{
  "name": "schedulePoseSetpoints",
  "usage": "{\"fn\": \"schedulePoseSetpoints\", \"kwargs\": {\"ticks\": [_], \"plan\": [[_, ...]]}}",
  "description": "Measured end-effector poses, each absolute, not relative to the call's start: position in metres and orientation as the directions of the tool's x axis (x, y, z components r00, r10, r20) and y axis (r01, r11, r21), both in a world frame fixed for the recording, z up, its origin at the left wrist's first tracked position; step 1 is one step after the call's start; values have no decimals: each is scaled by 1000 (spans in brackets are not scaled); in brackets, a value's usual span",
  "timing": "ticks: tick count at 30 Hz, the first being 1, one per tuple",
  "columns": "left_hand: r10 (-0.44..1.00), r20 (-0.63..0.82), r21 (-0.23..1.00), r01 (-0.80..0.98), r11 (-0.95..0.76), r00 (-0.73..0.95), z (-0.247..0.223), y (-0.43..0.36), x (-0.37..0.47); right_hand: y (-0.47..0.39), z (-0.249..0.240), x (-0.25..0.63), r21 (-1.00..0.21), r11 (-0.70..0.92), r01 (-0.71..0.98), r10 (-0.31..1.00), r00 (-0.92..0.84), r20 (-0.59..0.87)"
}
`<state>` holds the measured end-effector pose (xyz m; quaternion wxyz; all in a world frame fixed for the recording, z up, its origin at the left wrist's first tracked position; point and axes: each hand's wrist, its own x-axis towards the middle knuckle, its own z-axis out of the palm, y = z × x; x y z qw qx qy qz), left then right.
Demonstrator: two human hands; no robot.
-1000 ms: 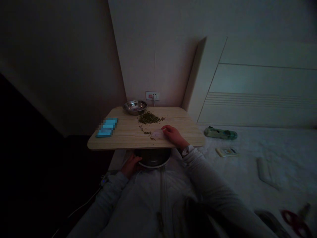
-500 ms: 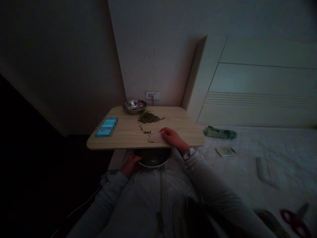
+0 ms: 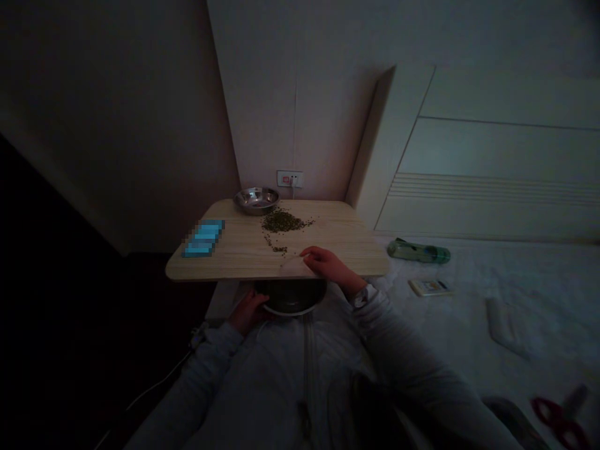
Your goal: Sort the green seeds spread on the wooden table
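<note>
My right hand (image 3: 323,264) is closed on a thin pale card (image 3: 294,267), which lies low against the front edge of a small wooden table (image 3: 225,265). Just beneath that edge, my left hand (image 3: 250,309) grips the left rim of a dark-looking bowl (image 3: 290,299) on my lap; the table hides its far side. Small greenish beans or grains (image 3: 282,220) are heaped toward the back of the table. A thin trail of grains (image 3: 279,249) runs from the heap toward the card.
A steel bowl (image 3: 257,200) stands at the table's back left, near a blurred-out phone-like screen (image 3: 204,239). On the bed at right lie a green bottle (image 3: 418,251), a phone (image 3: 430,287) and red-handled scissors (image 3: 557,422). A wall socket (image 3: 289,179) is behind the table.
My right hand has drawn the card slightly toward the table's front edge. The grains by the card's near side no longer show there. My left hand keeps hold of the bowl.
</note>
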<state>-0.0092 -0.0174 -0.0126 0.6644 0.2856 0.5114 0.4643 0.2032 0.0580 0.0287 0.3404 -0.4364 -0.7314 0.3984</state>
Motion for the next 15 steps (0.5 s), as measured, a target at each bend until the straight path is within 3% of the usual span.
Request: {"fn": "schedulePoseSetpoints", "kwargs": {"ticks": [7, 15], "plan": [[916, -399, 860, -332, 388, 37, -13, -18, -9, 73, 31, 201, -865, 297, 405, 955, -122, 271], [913, -406, 857, -333, 392, 31, -12, -18, -9, 68, 31, 198, -838, 302, 454, 953, -111, 283]]}}
